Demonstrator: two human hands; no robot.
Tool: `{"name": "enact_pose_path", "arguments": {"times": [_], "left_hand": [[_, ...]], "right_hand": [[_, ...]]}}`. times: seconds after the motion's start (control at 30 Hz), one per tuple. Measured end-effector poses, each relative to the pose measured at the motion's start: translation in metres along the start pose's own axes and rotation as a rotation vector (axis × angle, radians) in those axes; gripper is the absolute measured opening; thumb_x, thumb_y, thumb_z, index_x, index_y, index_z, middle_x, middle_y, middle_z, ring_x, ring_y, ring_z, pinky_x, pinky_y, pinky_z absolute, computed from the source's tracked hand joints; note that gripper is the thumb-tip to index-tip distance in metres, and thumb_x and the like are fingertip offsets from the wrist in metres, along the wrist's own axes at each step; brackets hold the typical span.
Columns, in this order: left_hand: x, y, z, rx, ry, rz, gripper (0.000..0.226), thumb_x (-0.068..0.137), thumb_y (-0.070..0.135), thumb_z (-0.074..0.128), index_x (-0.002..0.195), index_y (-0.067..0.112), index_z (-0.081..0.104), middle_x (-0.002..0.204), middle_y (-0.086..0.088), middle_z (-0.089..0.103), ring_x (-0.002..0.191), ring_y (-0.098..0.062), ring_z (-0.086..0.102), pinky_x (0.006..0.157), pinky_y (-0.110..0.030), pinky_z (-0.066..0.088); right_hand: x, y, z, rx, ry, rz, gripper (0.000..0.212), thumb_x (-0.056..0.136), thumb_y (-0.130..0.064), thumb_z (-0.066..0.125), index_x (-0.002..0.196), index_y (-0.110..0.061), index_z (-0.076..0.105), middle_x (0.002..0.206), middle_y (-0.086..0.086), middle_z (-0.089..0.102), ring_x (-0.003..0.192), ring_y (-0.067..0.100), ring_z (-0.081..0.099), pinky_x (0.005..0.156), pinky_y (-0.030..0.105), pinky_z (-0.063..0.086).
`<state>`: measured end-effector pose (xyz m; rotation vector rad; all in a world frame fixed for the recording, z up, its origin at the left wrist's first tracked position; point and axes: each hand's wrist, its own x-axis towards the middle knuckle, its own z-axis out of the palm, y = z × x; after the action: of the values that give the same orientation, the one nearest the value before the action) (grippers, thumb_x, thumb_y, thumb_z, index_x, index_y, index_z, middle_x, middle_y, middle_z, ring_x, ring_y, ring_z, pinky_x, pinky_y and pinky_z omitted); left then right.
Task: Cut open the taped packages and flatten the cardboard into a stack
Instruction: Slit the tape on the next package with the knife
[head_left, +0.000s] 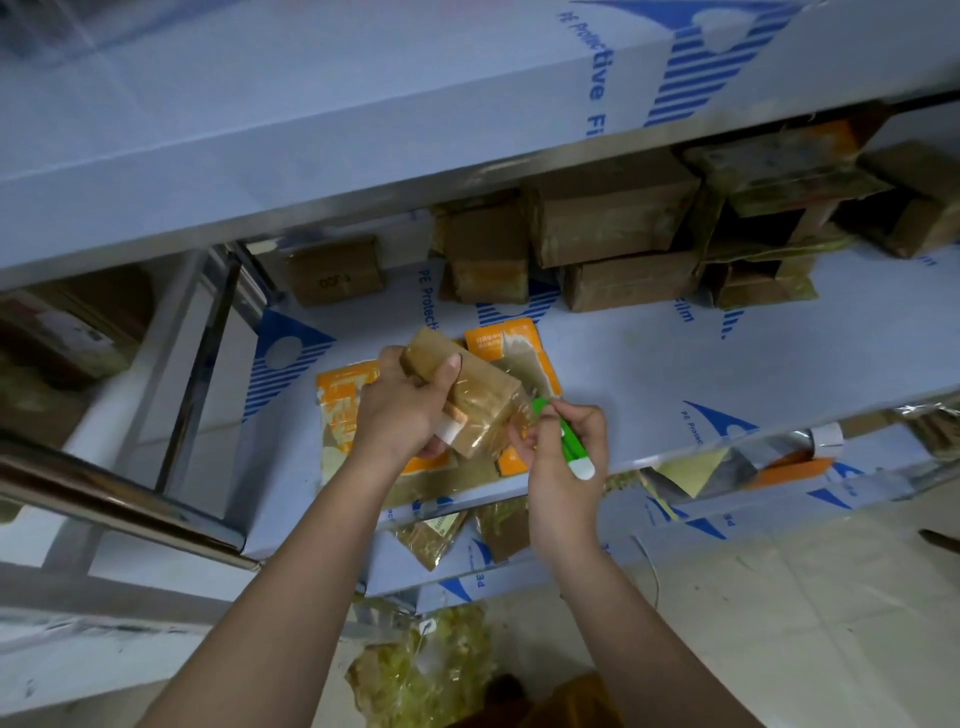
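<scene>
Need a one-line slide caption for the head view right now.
Left hand grips a taped package above flattened orange cardboard while the right hand works a green cutter at its end.

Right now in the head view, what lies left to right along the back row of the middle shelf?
Small taped box → taped box with orange face → two stacked brown boxes → pile of opened boxes.
</scene>
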<state>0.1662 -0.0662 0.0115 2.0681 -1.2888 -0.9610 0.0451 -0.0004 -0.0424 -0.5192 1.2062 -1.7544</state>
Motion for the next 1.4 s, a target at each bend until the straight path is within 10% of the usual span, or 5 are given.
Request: {"name": "enact_pose_path", "arguments": {"times": [0.17, 0.27, 0.43, 0.63, 1.4], "left_hand": [[-0.015, -0.004, -0.012, 0.52, 0.152, 0.131, 0.059, 0.088, 0.071, 0.046, 0.101, 0.015, 0.053, 0.079, 0.002, 0.058, 0.077, -0.024, 0.06, 0.062, -0.035, 0.05], [-0.012, -0.013, -0.007, 0.798, 0.278, 0.196, 0.064, 0.093, 0.065, 0.039, 0.127, 0.012, 0.048, 0.124, -0.013, 0.053, 0.115, -0.035, 0.051, 0.087, -0.043, 0.046], [0.008, -0.035, 0.002, 0.365, -0.019, 0.678, 0.044, 0.104, 0.035, 0.039, 0.147, 0.027, 0.041, 0.153, 0.002, 0.038, 0.145, -0.022, 0.023, 0.121, -0.039, 0.015], [0.011, -0.043, 0.005, 0.417, -0.016, 0.65, 0.083, 0.078, 0.08, 0.036, 0.149, 0.036, 0.033, 0.155, 0.014, 0.029, 0.146, -0.011, 0.015, 0.111, -0.027, 0.015], [0.013, -0.043, 0.005, 0.353, -0.033, 0.69, 0.087, 0.077, 0.072, 0.057, 0.149, 0.028, 0.037, 0.149, 0.01, 0.035, 0.141, -0.01, 0.023, 0.109, -0.023, 0.019]], "right_hand": [[0.025, -0.005, 0.0, -0.091, 0.032, -0.026, 0.018, 0.097, -0.006, 0.054, 0.088, -0.021, 0.057, 0.074, -0.006, 0.059, 0.069, 0.01, 0.057, 0.067, 0.027, 0.052], [0.033, -0.003, 0.003, -0.135, -0.052, 0.008, 0.02, 0.097, -0.008, 0.055, 0.085, -0.023, 0.058, 0.07, -0.01, 0.058, 0.067, 0.009, 0.056, 0.068, 0.028, 0.052], [0.041, -0.001, 0.0, -0.11, -0.105, 0.035, 0.019, 0.097, -0.004, 0.054, 0.085, -0.018, 0.057, 0.074, 0.0, 0.055, 0.067, 0.009, 0.055, 0.074, 0.032, 0.052], [0.048, 0.006, -0.004, -0.153, -0.175, 0.024, 0.021, 0.096, -0.004, 0.054, 0.086, -0.022, 0.059, 0.075, -0.003, 0.058, 0.073, 0.011, 0.058, 0.085, 0.042, 0.054], [0.041, 0.005, -0.011, -0.141, -0.212, 0.004, 0.021, 0.095, 0.005, 0.049, 0.083, -0.012, 0.054, 0.066, -0.003, 0.054, 0.068, 0.011, 0.055, 0.083, 0.039, 0.053]]}}
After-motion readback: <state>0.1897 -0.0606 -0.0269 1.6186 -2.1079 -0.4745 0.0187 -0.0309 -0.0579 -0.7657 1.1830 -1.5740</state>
